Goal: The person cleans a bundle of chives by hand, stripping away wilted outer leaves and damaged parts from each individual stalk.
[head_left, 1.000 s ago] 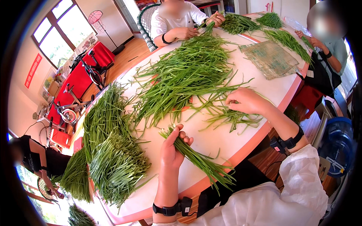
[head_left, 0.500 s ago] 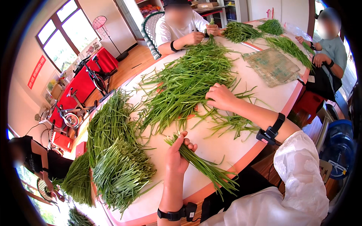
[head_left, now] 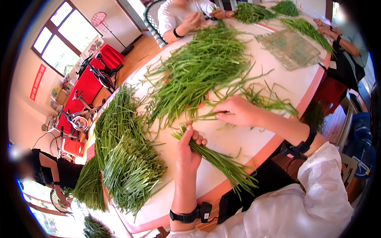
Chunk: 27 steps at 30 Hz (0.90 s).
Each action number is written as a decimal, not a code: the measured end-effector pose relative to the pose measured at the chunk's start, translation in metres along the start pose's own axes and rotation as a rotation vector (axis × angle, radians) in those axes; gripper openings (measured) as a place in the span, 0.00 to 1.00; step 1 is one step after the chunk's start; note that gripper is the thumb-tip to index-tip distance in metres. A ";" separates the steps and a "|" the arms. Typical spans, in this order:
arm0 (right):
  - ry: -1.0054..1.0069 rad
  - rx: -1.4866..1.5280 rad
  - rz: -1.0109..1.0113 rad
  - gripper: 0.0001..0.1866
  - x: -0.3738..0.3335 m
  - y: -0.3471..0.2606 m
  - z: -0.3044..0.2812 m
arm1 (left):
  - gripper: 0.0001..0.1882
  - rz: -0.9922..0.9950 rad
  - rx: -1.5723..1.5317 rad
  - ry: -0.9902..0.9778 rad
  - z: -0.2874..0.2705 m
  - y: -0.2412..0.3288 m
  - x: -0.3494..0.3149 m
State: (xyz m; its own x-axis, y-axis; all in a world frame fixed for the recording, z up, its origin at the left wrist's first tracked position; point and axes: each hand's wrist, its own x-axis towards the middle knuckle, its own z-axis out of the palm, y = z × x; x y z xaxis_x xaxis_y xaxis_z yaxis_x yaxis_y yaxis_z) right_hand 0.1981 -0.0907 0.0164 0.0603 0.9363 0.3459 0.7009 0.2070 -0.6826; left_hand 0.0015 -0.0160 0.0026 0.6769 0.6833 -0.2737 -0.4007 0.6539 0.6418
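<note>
My left hand (head_left: 189, 147) grips a bunch of long green stalks (head_left: 222, 162) whose leafy ends hang over the near edge of the round white table (head_left: 234, 137). My right hand (head_left: 237, 111) is a little farther out, fingers pinched on a single green stalk (head_left: 204, 116) at the edge of the big loose heap of stalks (head_left: 198, 73). Both wrists wear black bands.
Sorted green bundles (head_left: 127, 158) lie at the table's left. A woven mat (head_left: 289, 47) lies at the far right. One person (head_left: 180, 18) sits across, another (head_left: 345, 39) at the right, a third (head_left: 47, 170) at lower left. Red equipment (head_left: 91, 79) stands by the windows.
My right hand has moved left and nearer, from the scattered stalks toward the heap's edge, and now pinches a stalk. My left hand keeps its bunch, barely shifted.
</note>
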 end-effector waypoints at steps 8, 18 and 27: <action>-0.119 -0.070 -0.004 0.08 -0.005 -0.003 0.009 | 0.14 0.007 0.010 -0.009 -0.005 0.002 0.003; -0.006 -0.028 0.023 0.10 0.008 -0.034 0.024 | 0.20 -0.002 -0.013 -0.048 -0.005 0.002 0.003; -0.066 -0.110 0.088 0.11 0.004 -0.040 0.032 | 0.18 0.052 0.037 -0.047 -0.002 0.003 0.001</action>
State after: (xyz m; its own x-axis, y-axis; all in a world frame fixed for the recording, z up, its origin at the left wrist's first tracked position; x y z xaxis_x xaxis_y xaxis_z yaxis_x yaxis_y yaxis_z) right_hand 0.1480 -0.0861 0.0246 0.0808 0.9670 0.2418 0.7685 0.0941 -0.6329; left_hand -0.0005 -0.0128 0.0029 0.6842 0.6996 -0.2061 -0.4133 0.6048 0.6808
